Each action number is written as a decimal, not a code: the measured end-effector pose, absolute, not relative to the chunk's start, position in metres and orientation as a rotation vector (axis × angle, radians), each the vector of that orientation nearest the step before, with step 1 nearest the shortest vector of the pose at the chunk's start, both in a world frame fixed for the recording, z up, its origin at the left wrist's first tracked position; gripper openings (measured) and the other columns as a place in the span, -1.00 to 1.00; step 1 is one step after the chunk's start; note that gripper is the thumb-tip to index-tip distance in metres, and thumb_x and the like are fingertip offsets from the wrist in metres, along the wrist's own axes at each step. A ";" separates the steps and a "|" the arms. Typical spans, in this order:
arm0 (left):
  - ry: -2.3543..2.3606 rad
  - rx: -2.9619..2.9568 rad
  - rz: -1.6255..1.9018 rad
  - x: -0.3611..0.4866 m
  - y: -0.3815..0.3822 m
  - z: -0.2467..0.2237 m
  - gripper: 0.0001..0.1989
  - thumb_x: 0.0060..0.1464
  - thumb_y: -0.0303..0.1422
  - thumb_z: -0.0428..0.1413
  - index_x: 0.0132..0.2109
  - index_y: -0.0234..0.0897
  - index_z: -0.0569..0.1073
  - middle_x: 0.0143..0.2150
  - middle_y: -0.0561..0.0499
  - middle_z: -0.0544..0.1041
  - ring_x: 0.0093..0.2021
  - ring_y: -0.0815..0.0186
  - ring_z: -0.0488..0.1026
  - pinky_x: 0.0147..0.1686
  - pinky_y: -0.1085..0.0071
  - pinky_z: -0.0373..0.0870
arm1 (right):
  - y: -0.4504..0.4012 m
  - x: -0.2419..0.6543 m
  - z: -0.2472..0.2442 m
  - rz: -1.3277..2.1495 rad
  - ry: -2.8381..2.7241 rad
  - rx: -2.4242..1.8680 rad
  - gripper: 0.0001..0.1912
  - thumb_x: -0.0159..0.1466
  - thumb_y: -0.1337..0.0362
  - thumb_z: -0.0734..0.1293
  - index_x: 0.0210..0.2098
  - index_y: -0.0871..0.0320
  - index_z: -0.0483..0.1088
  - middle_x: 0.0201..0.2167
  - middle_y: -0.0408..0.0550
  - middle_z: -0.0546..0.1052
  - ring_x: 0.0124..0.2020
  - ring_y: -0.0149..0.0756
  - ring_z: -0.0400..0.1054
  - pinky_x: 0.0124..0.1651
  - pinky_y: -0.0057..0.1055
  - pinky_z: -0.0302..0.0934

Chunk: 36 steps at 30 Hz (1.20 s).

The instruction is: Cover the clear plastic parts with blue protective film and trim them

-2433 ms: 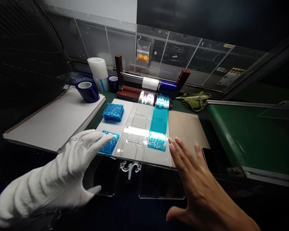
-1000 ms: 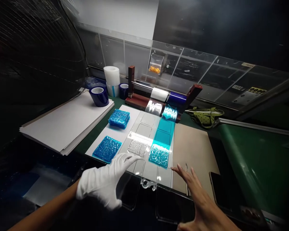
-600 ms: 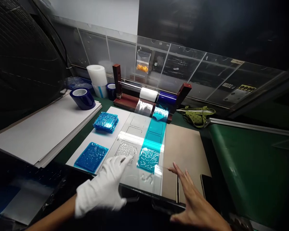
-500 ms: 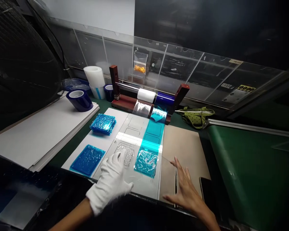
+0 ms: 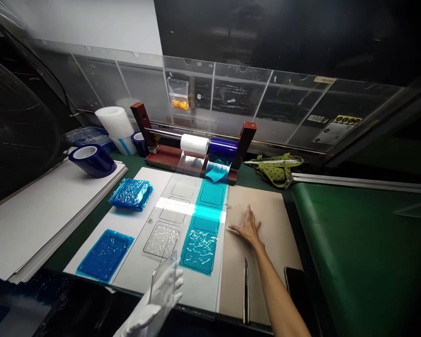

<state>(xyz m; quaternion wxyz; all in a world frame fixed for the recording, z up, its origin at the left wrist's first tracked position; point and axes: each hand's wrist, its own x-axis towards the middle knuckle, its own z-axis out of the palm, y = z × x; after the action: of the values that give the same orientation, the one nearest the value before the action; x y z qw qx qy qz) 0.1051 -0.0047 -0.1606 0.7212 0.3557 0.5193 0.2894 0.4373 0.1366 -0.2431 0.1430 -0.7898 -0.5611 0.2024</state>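
While L grip (image 5: 154,306) has clear pane (image 5: 164,281) betw. thumb & fingers, R grip (image 5: 249,228) splayed, hold unclear.

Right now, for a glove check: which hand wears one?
The left hand, gloved in white and holding a clear plate; the right hand is bare.

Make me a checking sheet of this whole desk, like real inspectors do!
Surface: green table, with white sheet and brown board on it.
Job's things: clear panel; blue film and clear film, running from rolls; blue stack.
Clutter: slim tool on brown board; green pouch behind.
Hands: left hand, gloved, holds clear panel; right hand, bare, spread over brown board, contact unclear.
Cables: dark cord-like line, upper left.
Surroundings: bag of orange bits at the back.
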 end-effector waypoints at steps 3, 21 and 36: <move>0.843 0.732 0.727 0.101 -0.012 -0.152 0.22 -0.33 0.39 -0.16 0.34 -0.29 -0.24 0.37 -0.22 -0.05 0.35 -0.05 -0.09 0.25 0.00 0.01 | 0.112 0.444 -0.230 0.501 -1.665 -2.423 -0.26 0.17 -0.07 0.23 0.24 0.16 0.06 0.27 0.21 0.11 0.29 0.01 -0.05 0.19 0.04 -0.13; 1.143 1.744 0.502 0.053 -0.018 -0.072 0.10 -0.27 -0.14 0.25 0.31 -0.16 -0.21 0.33 -0.22 -0.05 0.32 -0.14 -0.08 0.27 -0.13 -0.13 | -0.044 0.321 -0.138 1.298 -0.967 -1.596 -0.56 0.29 -0.11 0.08 -0.21 0.14 0.27 -0.59 -0.27 0.16 -0.62 -0.46 0.09 -0.58 -0.53 0.03; 0.909 1.958 0.376 -0.028 -0.062 -0.028 0.14 -0.43 -0.12 0.28 0.28 -0.12 -0.12 0.23 -0.15 0.06 0.21 -0.13 0.12 0.19 -0.01 0.17 | -0.118 0.176 -0.063 1.250 -1.723 -1.390 -0.26 -0.39 -0.23 0.50 -0.37 0.09 0.29 -0.45 -0.19 0.32 -0.46 -0.40 0.17 -0.47 -0.52 0.21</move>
<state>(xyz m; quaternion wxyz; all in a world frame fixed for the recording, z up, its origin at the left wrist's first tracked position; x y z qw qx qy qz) -0.0282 -0.0615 -0.0279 0.4576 0.7945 0.3689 0.1525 0.1757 -0.1179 -0.0631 0.2952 -0.5225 -0.6475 0.4696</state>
